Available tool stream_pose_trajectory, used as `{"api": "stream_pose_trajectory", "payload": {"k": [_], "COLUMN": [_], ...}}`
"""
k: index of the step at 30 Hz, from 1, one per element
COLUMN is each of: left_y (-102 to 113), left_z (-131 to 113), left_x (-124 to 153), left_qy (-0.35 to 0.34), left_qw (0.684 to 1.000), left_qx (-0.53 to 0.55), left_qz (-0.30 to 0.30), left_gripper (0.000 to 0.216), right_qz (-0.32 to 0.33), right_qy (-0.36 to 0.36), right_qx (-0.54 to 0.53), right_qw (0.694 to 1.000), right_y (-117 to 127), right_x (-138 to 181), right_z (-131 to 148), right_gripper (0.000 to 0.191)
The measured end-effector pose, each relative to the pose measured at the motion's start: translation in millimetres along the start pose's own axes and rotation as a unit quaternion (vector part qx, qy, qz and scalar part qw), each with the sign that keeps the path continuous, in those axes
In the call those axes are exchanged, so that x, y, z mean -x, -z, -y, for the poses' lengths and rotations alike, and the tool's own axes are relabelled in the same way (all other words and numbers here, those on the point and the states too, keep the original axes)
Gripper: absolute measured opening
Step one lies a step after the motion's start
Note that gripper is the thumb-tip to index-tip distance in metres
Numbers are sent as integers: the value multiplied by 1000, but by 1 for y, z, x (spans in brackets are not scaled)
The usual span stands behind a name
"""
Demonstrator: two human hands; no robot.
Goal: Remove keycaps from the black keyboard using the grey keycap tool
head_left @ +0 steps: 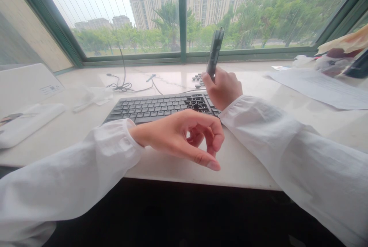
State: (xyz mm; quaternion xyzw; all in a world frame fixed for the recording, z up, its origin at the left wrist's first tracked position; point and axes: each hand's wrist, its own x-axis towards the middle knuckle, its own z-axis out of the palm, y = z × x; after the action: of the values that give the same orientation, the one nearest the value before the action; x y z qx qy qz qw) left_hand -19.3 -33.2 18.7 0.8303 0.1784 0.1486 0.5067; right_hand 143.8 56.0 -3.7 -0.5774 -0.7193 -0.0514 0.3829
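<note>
My right hand (222, 88) is closed round a dark slim tool (215, 53) that stands upright above the right end of a dark keyboard (155, 107). Some loose dark keycaps (198, 79) lie on the sill just behind the keyboard, beside that hand. My left hand (186, 138) hovers in front of the keyboard near the sill's front edge, its fingers curled loosely inward with the thumb stretched out; nothing shows in it. Both arms wear white sleeves.
A tangled cable (122, 84) lies behind the keyboard. A white box (25, 84) and a white flat object (27, 122) sit at the left. Paper sheets (319, 86) and bagged items (342, 53) lie at the right. The window (181, 13) closes the back.
</note>
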Motion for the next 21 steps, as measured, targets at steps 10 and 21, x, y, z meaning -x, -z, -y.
{"api": "stream_pose_trajectory", "payload": {"k": [10, 21], "left_y": [0, -2], "left_z": [1, -4], "left_x": [0, 1], "left_qy": [-7, 34], "left_qw": [1000, 994], "left_qx": [10, 101], "left_qz": [4, -18], "left_gripper": [22, 24], "right_qz": [7, -1], "right_qy": [-7, 7], "right_qx": [5, 6], "right_qw": [1000, 1000], "right_y": [0, 0], "right_x": [0, 1], "right_z": [0, 0], "right_gripper": [45, 47]}}
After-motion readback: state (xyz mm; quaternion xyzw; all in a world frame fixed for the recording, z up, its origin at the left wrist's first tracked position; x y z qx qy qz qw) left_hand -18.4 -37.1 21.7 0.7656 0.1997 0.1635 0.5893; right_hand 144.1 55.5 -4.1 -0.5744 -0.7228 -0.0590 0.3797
